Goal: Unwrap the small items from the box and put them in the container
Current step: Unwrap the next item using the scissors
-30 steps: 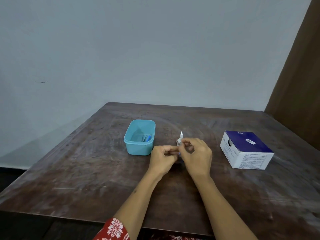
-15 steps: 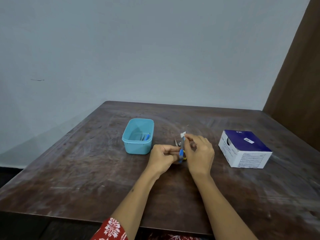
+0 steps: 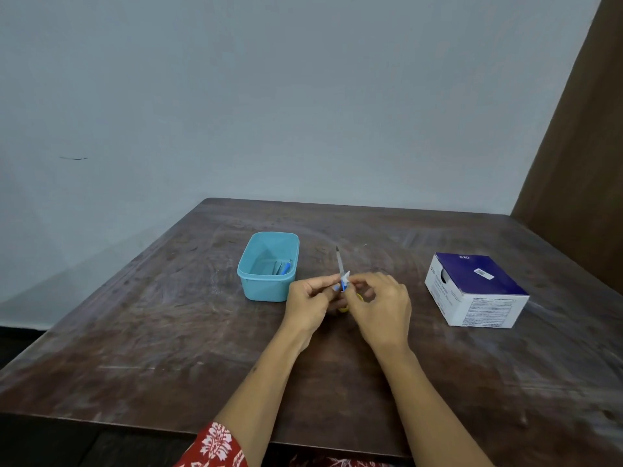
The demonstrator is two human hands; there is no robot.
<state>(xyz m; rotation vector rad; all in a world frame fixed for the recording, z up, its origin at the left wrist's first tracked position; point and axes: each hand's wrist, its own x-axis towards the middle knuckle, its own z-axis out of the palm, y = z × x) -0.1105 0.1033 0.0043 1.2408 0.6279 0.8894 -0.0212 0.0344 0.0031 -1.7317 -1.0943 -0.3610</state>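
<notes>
1. Where the two hands meet above the middle of a dark wooden table [image 3: 168,332], a small item [image 3: 340,269] is held between them, partly out of its wrapper [image 3: 346,277].
2. The left hand [image 3: 308,306] pinches the item's lower, blue end between thumb and fingertips, its other fingers curled in.
3. The right hand [image 3: 382,313] pinches a scrap of white wrapper at the same spot, with its remaining fingers loosely bent; something yellow shows beneath the hands, too hidden to identify.
4. The item is slim and pointed. Its long axis stands nearly upright, leaning slightly away from the person, with a thin grey tip rising clear above both sets of fingers.
5. A turquoise container [image 3: 259,291] sits on the table just to the left of the left hand, open side up. A few blue-tinted pieces already lie along its right inner wall.
6. A blue-and-white box [image 3: 472,291] sits well apart to the right, beyond the right hand, with a round opening on its left face.
7. The deciding relation: the container lies directly left of the held item, on the left hand's side, and that hand is the nearer one.
8. Judgement: the wrapper looks almost free. Once it comes away, a short sideways carry by the left hand should bring the item over the container, tipping its long axis flat to match the pieces inside.
</notes>
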